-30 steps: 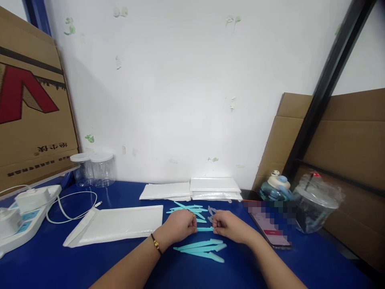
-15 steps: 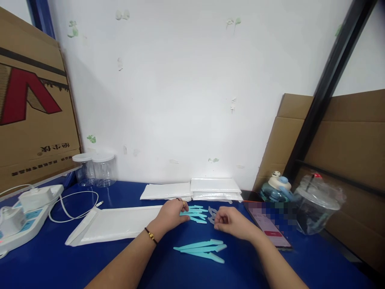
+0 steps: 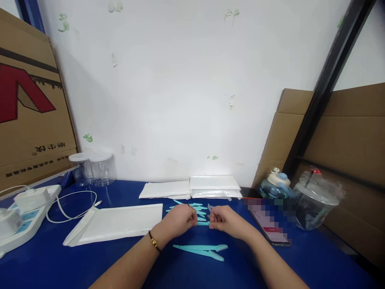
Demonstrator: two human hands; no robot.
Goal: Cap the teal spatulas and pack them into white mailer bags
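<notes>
A turquoise eyebrow razor [image 3: 203, 223] spans the gap between my two hands. My left hand [image 3: 182, 220] has its fingers closed on one end, and my right hand [image 3: 222, 219] pinches the other. Just behind them lies a loose pile of turquoise razors [image 3: 198, 207], partly covered by my left hand. Small translucent pieces, like blade caps [image 3: 209, 208], sit beside my right fingers and are mostly hidden. Closer to me, two more razors [image 3: 200, 249] rest on the blue table with their narrow ends together and their heads fanned to the right.
A white padded mailer [image 3: 126, 220] lies at left, with stacked mailers [image 3: 215, 186] against the wall. Further left are a power strip [image 3: 33, 220], a cable and clear lidded jars [image 3: 101, 170]. A phone [image 3: 270, 226], a glass ornament [image 3: 274, 186] and a bagged cup [image 3: 315, 200] stand right.
My hands have come together, and a razor is now held between them. The front group has gone from three razors to two. The view has shifted slightly.
</notes>
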